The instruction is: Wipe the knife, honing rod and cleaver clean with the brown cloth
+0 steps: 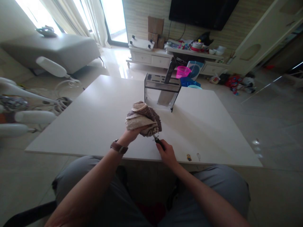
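Note:
A brown and beige towel is bunched up in my left hand, whose fingers are closed around it and mostly hidden by its folds. My right hand grips the black handle of a metal tool. Its short metal neck shows just below the towel, while the far end is covered by the cloth, so I cannot tell its exact kind. Beyond my hands, a clear-sided knife block with a dark slotted top stands on the white table. A wide-bladed knife with a black handle is upright in it.
Two small stickers lie by the table's near edge on the right. White chair-like frames stand at the left. A low cabinet, a pink basket and toys are beyond the table.

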Demonstrator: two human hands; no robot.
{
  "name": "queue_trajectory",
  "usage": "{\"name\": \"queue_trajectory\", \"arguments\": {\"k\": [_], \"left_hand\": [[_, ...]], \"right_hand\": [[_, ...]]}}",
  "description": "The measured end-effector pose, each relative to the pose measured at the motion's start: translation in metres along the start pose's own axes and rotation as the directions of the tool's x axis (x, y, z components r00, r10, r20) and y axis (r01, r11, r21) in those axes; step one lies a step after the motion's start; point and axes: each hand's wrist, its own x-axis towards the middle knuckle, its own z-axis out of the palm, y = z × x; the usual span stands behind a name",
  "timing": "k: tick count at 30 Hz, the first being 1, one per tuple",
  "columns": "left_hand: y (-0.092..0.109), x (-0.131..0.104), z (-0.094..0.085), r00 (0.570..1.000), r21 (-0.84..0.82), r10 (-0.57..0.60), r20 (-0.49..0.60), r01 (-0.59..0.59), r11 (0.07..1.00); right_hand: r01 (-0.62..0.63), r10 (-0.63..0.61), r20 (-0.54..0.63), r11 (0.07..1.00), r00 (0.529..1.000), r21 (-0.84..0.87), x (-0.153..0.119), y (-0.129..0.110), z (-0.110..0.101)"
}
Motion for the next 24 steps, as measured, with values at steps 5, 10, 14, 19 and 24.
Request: {"name": "queue_trajectory", "arguments": {"k": [5, 10, 14, 19, 24], "left_hand": [[0.020, 0.007, -0.005, 0.990, -0.130, 0.041, -0.133, -0.059, 0.990], [0.023, 0.004, 0.004, 0.982, -0.219, 0.008, -0.186, -0.050, 0.974], [0.010, -0.004, 0.010, 0.992, -0.157, -0.052, -0.115, 0.033, 0.987], [-0.007, -0.022, 0.021, 0.989, -0.020, -0.130, 0.066, 0.132, 0.991], [0.002, -0.035, 0.034, 0.988, 0.091, -0.135, 0.078, 0.127, 0.988]], "right_hand": [[0.018, -0.017, 0.031, 1.000, 0.999, -0.004, -0.003, 0.001, 0.000], [0.030, -0.029, 0.032, 0.999, 0.999, -0.035, -0.006, -0.001, 0.002], [0.031, -0.029, 0.031, 0.999, 0.999, -0.038, -0.007, 0.000, 0.001], [0.013, -0.013, -0.006, 1.000, 1.000, -0.028, -0.005, 0.002, 0.001], [0.015, -0.015, -0.037, 1.000, 0.999, 0.009, -0.004, 0.003, 0.002]]}}
